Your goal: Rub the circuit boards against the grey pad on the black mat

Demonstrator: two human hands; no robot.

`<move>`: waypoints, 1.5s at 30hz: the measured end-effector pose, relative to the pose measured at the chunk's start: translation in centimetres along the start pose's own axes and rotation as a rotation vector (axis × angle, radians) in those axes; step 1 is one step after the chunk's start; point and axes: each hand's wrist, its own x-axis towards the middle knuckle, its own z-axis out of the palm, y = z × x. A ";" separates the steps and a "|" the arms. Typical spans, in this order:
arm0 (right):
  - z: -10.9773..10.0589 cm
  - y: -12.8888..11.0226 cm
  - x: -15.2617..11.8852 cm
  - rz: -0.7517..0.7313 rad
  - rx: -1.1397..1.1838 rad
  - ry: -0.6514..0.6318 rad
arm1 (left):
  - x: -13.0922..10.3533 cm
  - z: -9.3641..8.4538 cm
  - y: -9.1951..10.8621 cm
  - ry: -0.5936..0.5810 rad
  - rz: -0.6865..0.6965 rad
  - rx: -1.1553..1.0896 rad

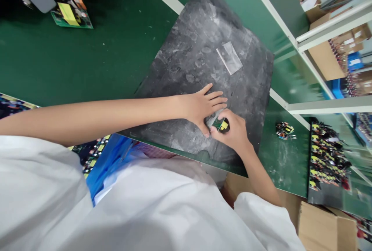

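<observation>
My left hand [202, 107] is spread over the dark mat [200, 37], its fingers stretched apart. Between the thumb and fingers of my right hand [234, 130] is a small circuit board [223, 125], green with a yellow part on it. The board is close to the left thumb; whether that thumb touches it I cannot tell. Part of the board is hidden by the right fingers. Further up the mat lies a clear rectangular plastic piece [229, 57].
Circuit boards with yellow parts [69, 12] stand at the upper left. A small cluster of components [285, 130] lies right of the mat, before a black tray [324, 196] full of boards. A blue bag [109, 161] hangs by the near edge; a cardboard box [318, 225] is lower right.
</observation>
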 end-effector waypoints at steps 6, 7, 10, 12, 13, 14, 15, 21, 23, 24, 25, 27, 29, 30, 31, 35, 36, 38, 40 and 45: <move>0.1 0.1 0.0 0.051 0.003 0.061 | 0.1 0.0 -0.1 -0.013 0.014 -0.004; 0.1 -0.1 -0.1 0.023 0.010 0.028 | 0.1 0.0 -0.1 -0.004 0.016 -0.010; 0.0 0.1 -0.2 -0.004 0.009 -0.003 | 0.1 0.0 -0.2 -0.015 0.012 -0.007; -0.1 0.5 0.0 0.050 -0.014 0.058 | 0.1 0.0 -0.2 -0.042 0.007 0.010; -0.1 0.7 0.1 0.084 -0.026 0.089 | 0.1 -0.1 -0.1 -0.053 0.007 0.016; -0.1 0.7 0.1 0.113 -0.033 0.108 | 0.1 -0.1 -0.1 -0.057 0.007 0.019; -0.1 0.6 0.0 0.125 -0.031 0.108 | 0.1 -0.2 -0.1 -0.057 0.009 0.020; 0.2 -0.1 -0.6 0.005 0.002 0.012 | 0.1 -0.1 -0.1 -0.032 0.013 0.015; 0.3 0.3 -0.4 0.043 -0.015 0.073 | 0.1 0.0 -0.2 -0.033 0.011 0.017; 0.3 0.6 -0.2 0.073 -0.024 0.104 | 0.1 0.0 -0.2 -0.033 0.012 0.016; 0.2 0.8 -0.1 0.100 -0.033 0.127 | 0.2 0.0 -0.2 -0.032 0.015 0.014; 0.2 0.8 -0.1 0.119 -0.034 0.124 | 0.1 0.0 -0.2 -0.024 0.022 0.006; 0.2 0.4 -0.3 0.075 -0.007 0.080 | 0.1 0.1 -0.2 -0.012 0.022 -0.001; 0.2 0.1 -0.5 0.044 0.011 0.060 | 0.1 0.1 -0.2 -0.008 0.022 -0.001; 0.2 -0.2 -0.7 0.016 0.028 0.046 | 0.1 0.1 -0.2 -0.004 0.022 -0.001; 0.4 -0.6 -0.9 -0.034 0.033 0.062 | 0.1 0.3 -0.3 0.018 0.031 -0.006; 0.4 -0.6 -0.9 -0.044 0.025 0.070 | 0.1 0.4 -0.3 0.023 0.031 -0.009; 0.5 -0.4 -0.8 -0.058 0.008 0.079 | 0.2 0.4 -0.3 0.017 0.033 -0.002; 0.5 -0.3 -0.7 -0.064 0.007 0.079 | 0.3 0.4 -0.3 -0.004 0.031 0.022; 0.5 -0.4 -0.9 -0.039 0.019 0.081 | 0.2 0.1 -0.2 -0.043 0.014 0.060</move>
